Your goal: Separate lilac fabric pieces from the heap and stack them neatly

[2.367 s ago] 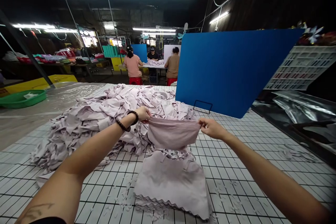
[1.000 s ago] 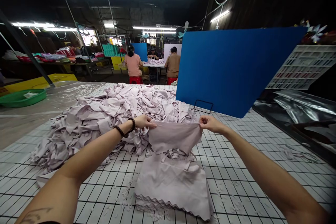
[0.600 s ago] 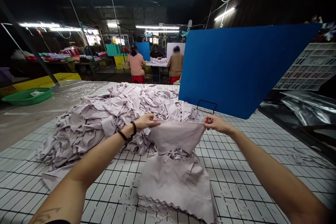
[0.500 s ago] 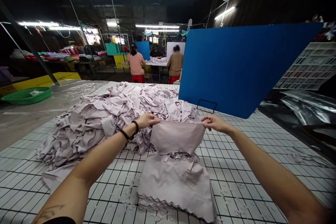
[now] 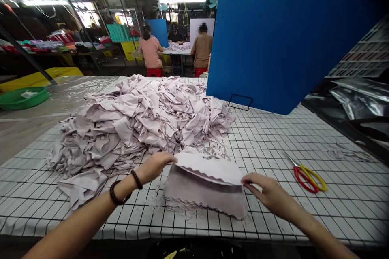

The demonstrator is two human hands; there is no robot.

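The single view looks from the person's head, forward and slightly down across the worktop. Its near edge runs along the bottom; the cloth lies close, at arm's length, low and just right of centre. Beyond the upright blue board, the view reaches seated people at a far table.

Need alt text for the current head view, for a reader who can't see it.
Two bare hands, left and right, hold a pale mauve scalloped fabric piece by its corners over a neat stack of similar pieces. Behind lies a large loose mauve fabric heap; red-and-yellow-handled scissors rest right.
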